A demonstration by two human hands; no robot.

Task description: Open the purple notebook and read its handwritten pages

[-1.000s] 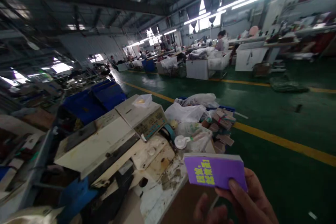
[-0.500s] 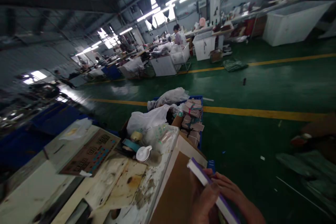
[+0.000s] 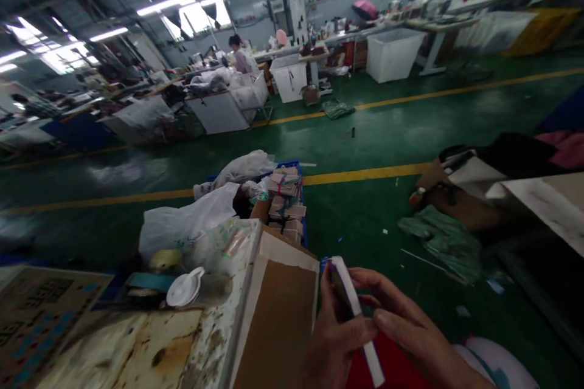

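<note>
Low in the view, a thin flat slab (image 3: 354, 304) is held tilted, its long white edge turned up toward me; a bit of purple shows at its top end. I cannot make out what kind of thing it is. My left hand (image 3: 331, 331) is closed on it from the left, thumb across the white edge. On the other side, my right hand (image 3: 410, 325) has curled fingers against the slab, its thumb near my left thumb. Part of the slab's faces is hidden by the fingers. Something red shows below the hands.
To my left is a stained worktable (image 3: 219, 328) bearing a white lid (image 3: 185, 287), tape rolls and printed cardboard (image 3: 45, 310). A cardboard box (image 3: 278, 310) adjoins it. Beyond stands a blue crate (image 3: 303, 219) with bundled pieces. Green cloth (image 3: 440, 243) lies right. A person sits at the far tables.
My view has swung right, bringing more of the cloth and boxes on the right into sight. The slab has turned more upright, and my left hand now shows more clearly around it.
</note>
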